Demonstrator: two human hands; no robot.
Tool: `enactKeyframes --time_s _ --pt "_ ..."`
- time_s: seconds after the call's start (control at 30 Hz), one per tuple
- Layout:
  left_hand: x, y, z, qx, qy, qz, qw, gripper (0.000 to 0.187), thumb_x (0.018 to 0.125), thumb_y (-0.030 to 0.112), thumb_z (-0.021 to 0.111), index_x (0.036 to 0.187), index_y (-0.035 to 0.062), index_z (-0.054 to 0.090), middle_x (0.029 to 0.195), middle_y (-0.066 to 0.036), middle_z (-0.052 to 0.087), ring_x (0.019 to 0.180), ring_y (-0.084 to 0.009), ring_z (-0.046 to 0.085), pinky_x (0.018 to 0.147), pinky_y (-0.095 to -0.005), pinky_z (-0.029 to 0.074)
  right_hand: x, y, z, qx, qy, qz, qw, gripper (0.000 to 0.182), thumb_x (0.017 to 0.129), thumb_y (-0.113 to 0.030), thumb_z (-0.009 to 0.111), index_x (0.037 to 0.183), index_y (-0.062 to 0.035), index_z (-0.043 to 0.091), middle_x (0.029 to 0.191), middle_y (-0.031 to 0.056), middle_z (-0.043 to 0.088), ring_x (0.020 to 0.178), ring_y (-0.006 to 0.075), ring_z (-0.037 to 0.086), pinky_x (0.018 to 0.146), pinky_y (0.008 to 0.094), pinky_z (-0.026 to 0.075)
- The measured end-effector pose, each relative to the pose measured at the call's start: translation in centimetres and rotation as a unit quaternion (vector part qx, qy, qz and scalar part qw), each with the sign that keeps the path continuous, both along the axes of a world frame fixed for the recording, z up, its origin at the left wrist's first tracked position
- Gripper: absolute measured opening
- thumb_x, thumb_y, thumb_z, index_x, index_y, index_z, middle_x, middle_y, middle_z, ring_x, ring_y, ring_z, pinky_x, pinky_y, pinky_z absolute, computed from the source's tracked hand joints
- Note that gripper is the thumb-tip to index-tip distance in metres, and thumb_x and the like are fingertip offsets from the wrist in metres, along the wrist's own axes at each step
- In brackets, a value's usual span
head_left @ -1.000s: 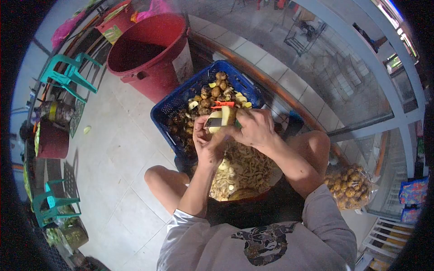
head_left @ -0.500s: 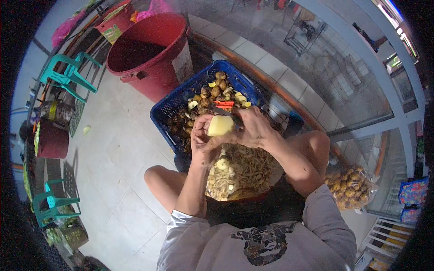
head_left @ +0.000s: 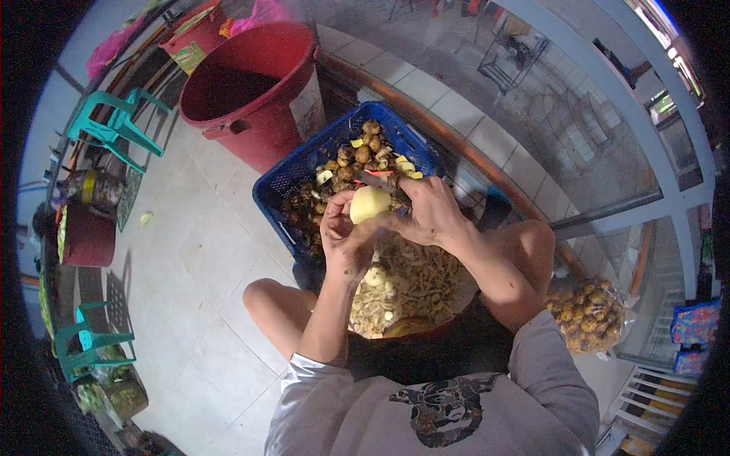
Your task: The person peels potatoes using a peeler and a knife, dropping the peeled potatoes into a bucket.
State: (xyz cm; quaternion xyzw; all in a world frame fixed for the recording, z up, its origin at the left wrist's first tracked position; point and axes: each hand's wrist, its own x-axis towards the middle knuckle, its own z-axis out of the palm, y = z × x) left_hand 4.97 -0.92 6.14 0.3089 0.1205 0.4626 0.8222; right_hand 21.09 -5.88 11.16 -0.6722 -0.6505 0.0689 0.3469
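Observation:
My left hand (head_left: 342,232) is closed round a peeled yellow potato (head_left: 369,205). At the potato's right side, my right hand (head_left: 427,211) grips a knife (head_left: 372,181) with a dark blade, part of it hidden by the fingers. Beyond both hands stands a blue crate (head_left: 268,182) holding unpeeled potatoes (head_left: 363,153) and a few pale cut pieces. Below the hands, between my legs, lies a heap of peelings (head_left: 426,285) with some peeled potatoes (head_left: 375,275) on its left side.
A large red bin (head_left: 258,137) stands behind the crate at the left. Green chairs (head_left: 114,125) and a dark red bucket (head_left: 90,235) are at the far left. A clear bag of potatoes (head_left: 589,313) sits by my right knee. Glass panels run along the right.
The potato has turned a little in my left hand. The knife has shifted slightly, and less of the red-orange thing near it shows.

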Motion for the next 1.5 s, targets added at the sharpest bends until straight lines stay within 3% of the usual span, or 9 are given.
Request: enactKeyframes --time_s 0.17,0.4,0.5,0.67,0.8,1.1,1.17,1.37,1.5 --pt "-0.7 0.3 0.1 0.028 0.016 -0.029 0.999 0.058 0.072 -0.002 0.078 0.123 0.0046 0.051 0.115 -0.009 0.06 0.105 -0.0205 0.06 0.088 -0.0344 0.053 -0.2 -0.1 0.9 -0.045 0.047 0.049 0.997 0.091 0.061 -0.08 0.066 0.103 0.0008 0.06 0.097 0.0222 0.063 0.094 0.0436 0.061 0.081 0.0488 0.049" --pt "-0.5 -0.4 -0.1 0.014 -0.017 -0.039 0.999 0.059 0.071 -0.005 0.077 0.122 0.0045 0.051 0.115 -0.008 0.06 0.104 -0.02 0.06 0.09 -0.0329 0.051 -0.7 -0.2 0.1 -0.046 0.093 0.064 0.993 0.09 0.064 -0.079 0.065 0.107 -0.0003 0.058 0.1 0.0221 0.063 0.099 0.0428 0.06 0.085 0.0495 0.048" --pt "-0.1 -1.2 -0.2 -0.004 0.01 0.015 1.0 0.057 0.071 -0.007 0.076 0.121 0.0041 0.052 0.115 -0.008 0.06 0.103 -0.019 0.06 0.09 -0.0319 0.05 -0.8 -0.4 -1.2 0.015 0.093 0.065 0.993 0.081 0.069 -0.076 0.063 0.102 -0.0024 0.061 0.091 0.0192 0.065 0.089 0.0418 0.063 0.078 0.0489 0.051" --pt "0.7 -1.5 -0.1 -0.008 0.0 0.067 0.998 0.054 0.072 -0.009 0.074 0.12 0.004 0.052 0.114 -0.008 0.061 0.102 -0.0181 0.06 0.089 -0.0312 0.05 -1.0 -0.8 -0.8 0.035 -0.101 -0.048 0.993 0.065 0.079 -0.068 0.059 0.089 -0.004 0.066 0.073 0.0139 0.066 0.064 0.0383 0.065 0.058 0.0454 0.053" --pt "0.2 -0.4 -0.4 0.021 0.035 0.074 0.996 0.051 0.073 -0.009 0.074 0.118 0.0024 0.053 0.113 -0.009 0.061 0.102 -0.0178 0.06 0.089 -0.0312 0.05 -0.7 -0.8 -0.3 -0.047 -0.124 -0.057 0.99 0.063 0.081 -0.061 0.063 0.092 0.0012 0.064 0.079 0.0195 0.066 0.073 0.0398 0.065 0.065 0.0449 0.051" --pt "-1.1 0.2 0.2 0.014 -0.005 -0.047 0.999 0.061 0.073 0.01 0.081 0.126 0.0018 0.052 0.118 -0.009 0.061 0.109 -0.0202 0.059 0.094 -0.0338 0.048 -0.5 -0.2 1.0 -0.049 0.043 0.036 0.997 0.077 0.064 -0.062 0.077 0.103 0.0028 0.063 0.09 0.0233 0.066 0.084 0.0421 0.065 0.073 0.0463 0.051" --pt "-1.0 -0.1 0.0 0.009 -0.007 -0.048 0.999 0.061 0.073 0.01 0.081 0.126 0.0018 0.052 0.118 -0.009 0.061 0.109 -0.0203 0.06 0.094 -0.0337 0.049 -0.6 -0.1 0.5 -0.058 0.044 0.04 0.997 0.094 0.059 -0.079 0.069 0.103 0.0038 0.059 0.096 0.0243 0.064 0.093 0.0425 0.063 0.08 0.0486 0.051" --pt "-0.5 -0.5 -0.6 -0.011 -0.02 -0.029 0.999 0.058 0.074 0.004 0.078 0.126 0.0006 0.051 0.118 -0.01 0.061 0.107 -0.0208 0.06 0.093 -0.0337 0.049 -0.6 -0.4 -0.2 -0.041 0.0 0.018 0.999 0.075 0.066 -0.074 0.067 0.09 -0.0031 0.065 0.078 0.0183 0.066 0.075 0.0405 0.065 0.068 0.0474 0.053" --pt "0.1 -0.7 0.3 -0.013 0.0 0.024 1.0 0.056 0.075 -0.004 0.074 0.125 -0.0009 0.05 0.118 -0.011 0.061 0.103 -0.02 0.062 0.09 -0.033 0.051 -1.1 -0.5 -0.7 0.042 -0.086 -0.048 0.994 0.069 0.069 -0.065 0.072 0.081 0.0023 0.064 0.069 0.0195 0.063 0.068 0.0418 0.064 0.06 0.0447 0.051"
